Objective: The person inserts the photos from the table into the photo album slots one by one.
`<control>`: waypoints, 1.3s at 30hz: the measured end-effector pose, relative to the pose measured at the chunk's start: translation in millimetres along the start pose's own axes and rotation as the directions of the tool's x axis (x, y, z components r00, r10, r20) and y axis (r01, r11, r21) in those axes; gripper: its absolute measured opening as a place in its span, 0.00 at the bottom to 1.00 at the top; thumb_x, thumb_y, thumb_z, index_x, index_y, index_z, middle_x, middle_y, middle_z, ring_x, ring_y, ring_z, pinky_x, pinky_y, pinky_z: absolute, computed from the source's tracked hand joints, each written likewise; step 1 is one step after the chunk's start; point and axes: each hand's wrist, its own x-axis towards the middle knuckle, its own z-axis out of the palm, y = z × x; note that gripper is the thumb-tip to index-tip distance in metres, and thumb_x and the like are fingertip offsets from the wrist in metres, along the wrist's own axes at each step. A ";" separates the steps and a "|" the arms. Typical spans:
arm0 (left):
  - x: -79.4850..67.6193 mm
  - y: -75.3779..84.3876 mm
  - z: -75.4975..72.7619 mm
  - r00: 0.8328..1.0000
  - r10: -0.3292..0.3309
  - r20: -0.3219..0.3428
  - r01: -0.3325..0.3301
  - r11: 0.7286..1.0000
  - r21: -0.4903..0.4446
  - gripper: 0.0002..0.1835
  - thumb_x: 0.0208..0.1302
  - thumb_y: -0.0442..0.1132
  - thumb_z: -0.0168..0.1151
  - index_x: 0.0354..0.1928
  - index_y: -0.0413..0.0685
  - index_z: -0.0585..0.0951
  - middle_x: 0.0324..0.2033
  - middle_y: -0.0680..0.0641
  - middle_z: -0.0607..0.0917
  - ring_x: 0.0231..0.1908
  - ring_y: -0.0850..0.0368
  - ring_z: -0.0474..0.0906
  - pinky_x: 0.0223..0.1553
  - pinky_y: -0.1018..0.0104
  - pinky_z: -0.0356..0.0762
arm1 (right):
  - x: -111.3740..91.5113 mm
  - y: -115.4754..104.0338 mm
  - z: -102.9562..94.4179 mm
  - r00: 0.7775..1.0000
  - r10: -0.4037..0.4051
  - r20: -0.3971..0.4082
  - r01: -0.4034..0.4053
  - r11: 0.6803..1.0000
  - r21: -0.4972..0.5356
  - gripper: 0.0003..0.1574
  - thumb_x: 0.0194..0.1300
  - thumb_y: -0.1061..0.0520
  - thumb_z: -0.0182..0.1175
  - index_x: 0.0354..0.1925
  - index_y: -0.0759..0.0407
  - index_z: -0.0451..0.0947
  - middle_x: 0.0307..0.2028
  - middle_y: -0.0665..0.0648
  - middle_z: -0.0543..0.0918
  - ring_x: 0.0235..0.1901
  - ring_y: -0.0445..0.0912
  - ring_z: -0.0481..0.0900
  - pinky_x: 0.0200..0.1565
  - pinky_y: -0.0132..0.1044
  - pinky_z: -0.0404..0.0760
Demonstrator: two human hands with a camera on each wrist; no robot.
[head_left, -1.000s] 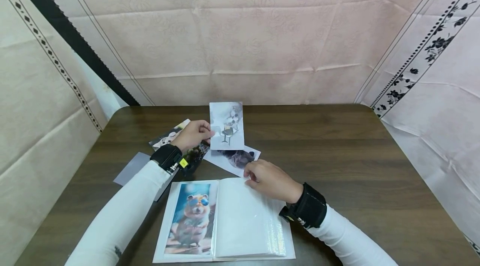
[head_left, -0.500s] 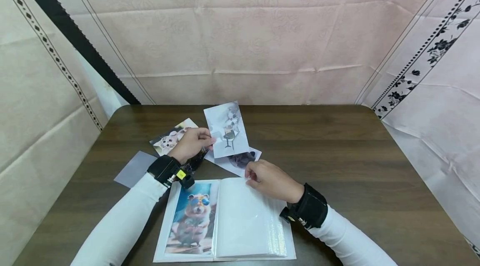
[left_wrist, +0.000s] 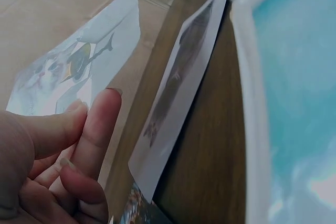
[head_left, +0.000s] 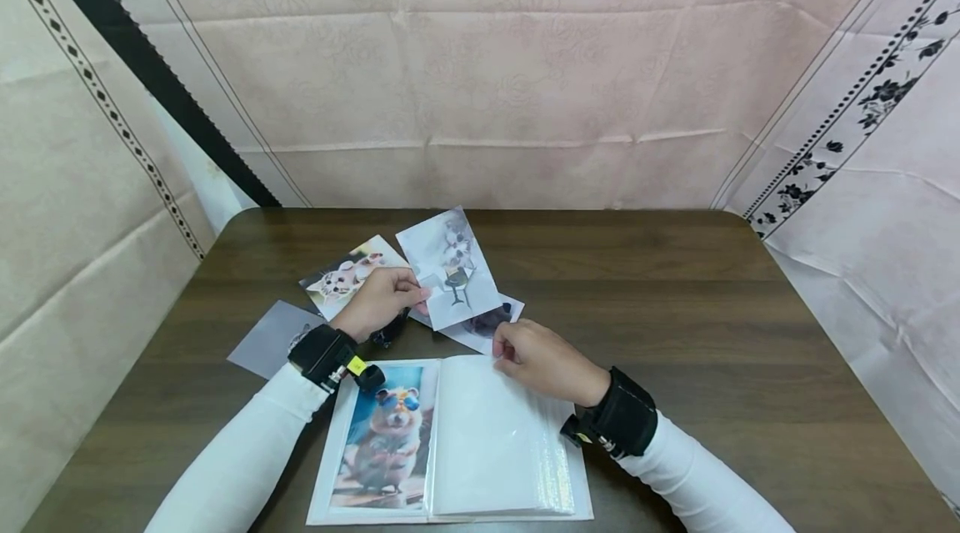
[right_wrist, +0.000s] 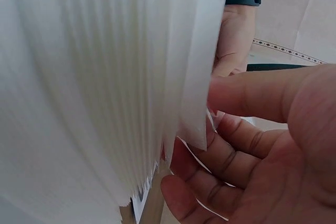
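Note:
My left hand (head_left: 384,298) pinches a pale photo (head_left: 453,270) by its left edge; a white cat and a wine glass show on it. In the left wrist view, thumb and fingers grip that photo (left_wrist: 100,45) at its border. Below lies an open photo album (head_left: 322,466), with a bear in sunglasses on its left page and a blank white sleeve (head_left: 487,441) on the right. My right hand (head_left: 547,362) pinches the top edge of that sleeve. Seen from the right wrist, thumb and fingers hold a clear page corner (right_wrist: 197,129) beside the stacked pages.
Beneath the held photo lies another with a dark animal (head_left: 480,333). A photo of a white animal (head_left: 345,279) is left of it, and a grey-white card (head_left: 273,341) lies further left. All rest on the brown wooden table (head_left: 712,333), with a patterned cloth (head_left: 525,82) behind.
My left hand has come down and slightly nearer, tilting the cat photo anticlockwise and lowering it towards the album. The right hand has stayed at the sleeve's top edge.

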 end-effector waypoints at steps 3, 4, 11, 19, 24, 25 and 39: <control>-4.7 3.2 2.6 1.000 0.008 0.010 -0.007 1.000 -0.029 0.10 0.66 0.42 0.59 0.36 0.41 0.80 0.28 0.46 0.87 0.33 0.53 0.84 0.24 0.66 0.59 | 1.1 1.4 0.6 1.000 -0.011 0.002 0.011 1.000 0.014 0.06 0.61 0.59 0.63 0.31 0.53 0.74 0.28 0.48 0.73 0.31 0.42 0.69 0.34 0.34 0.72; -6.2 4.3 3.6 1.000 0.002 0.014 -0.001 0.999 -0.042 0.11 0.66 0.43 0.60 0.37 0.41 0.80 0.28 0.46 0.88 0.33 0.53 0.84 0.24 0.66 0.59 | 1.6 1.9 0.8 1.000 -0.017 0.002 0.017 1.000 0.019 0.05 0.61 0.59 0.63 0.30 0.53 0.75 0.28 0.48 0.73 0.31 0.42 0.69 0.35 0.34 0.72; -13.0 7.4 10.8 0.998 -0.037 0.047 0.040 0.996 -0.080 0.12 0.66 0.44 0.59 0.38 0.41 0.78 0.28 0.46 0.88 0.35 0.53 0.85 0.28 0.67 0.62 | 4.1 5.9 2.0 0.998 -0.052 -0.021 0.053 0.997 0.057 0.04 0.61 0.62 0.62 0.30 0.54 0.77 0.26 0.47 0.74 0.31 0.41 0.70 0.35 0.34 0.73; -17.5 8.1 14.3 0.995 -0.062 0.079 0.071 0.990 -0.123 0.13 0.66 0.45 0.59 0.41 0.41 0.77 0.30 0.45 0.88 0.36 0.53 0.84 0.25 0.67 0.58 | 3.1 6.1 -1.4 0.998 -0.039 -0.047 0.044 0.994 0.103 0.04 0.62 0.59 0.62 0.29 0.53 0.77 0.27 0.46 0.75 0.31 0.41 0.71 0.35 0.33 0.74; -19.6 6.4 16.5 0.993 -0.077 0.092 0.088 0.989 -0.122 0.16 0.65 0.48 0.59 0.41 0.41 0.77 0.29 0.46 0.88 0.35 0.51 0.83 0.27 0.67 0.60 | 3.2 7.4 -8.8 1.000 0.002 -0.016 0.001 0.990 0.139 0.07 0.64 0.55 0.61 0.29 0.52 0.77 0.25 0.49 0.72 0.29 0.43 0.70 0.30 0.32 0.71; -19.5 6.4 17.1 0.993 -0.077 0.092 0.087 0.989 -0.119 0.16 0.65 0.49 0.60 0.41 0.42 0.77 0.29 0.46 0.88 0.35 0.51 0.83 0.27 0.67 0.62 | 3.2 7.8 -10.9 1.000 0.008 -0.005 -0.007 0.989 0.149 0.07 0.65 0.55 0.60 0.29 0.52 0.77 0.24 0.49 0.72 0.28 0.43 0.70 0.29 0.32 0.70; -20.8 7.1 25.0 0.990 -0.089 0.106 0.101 0.988 -0.114 0.17 0.64 0.51 0.60 0.40 0.43 0.78 0.30 0.48 0.88 0.26 0.52 0.75 0.25 0.67 0.60 | 0.5 8.5 -22.6 0.998 -0.030 0.049 0.016 0.965 0.262 0.07 0.68 0.54 0.57 0.36 0.55 0.79 0.27 0.49 0.77 0.30 0.43 0.73 0.32 0.34 0.74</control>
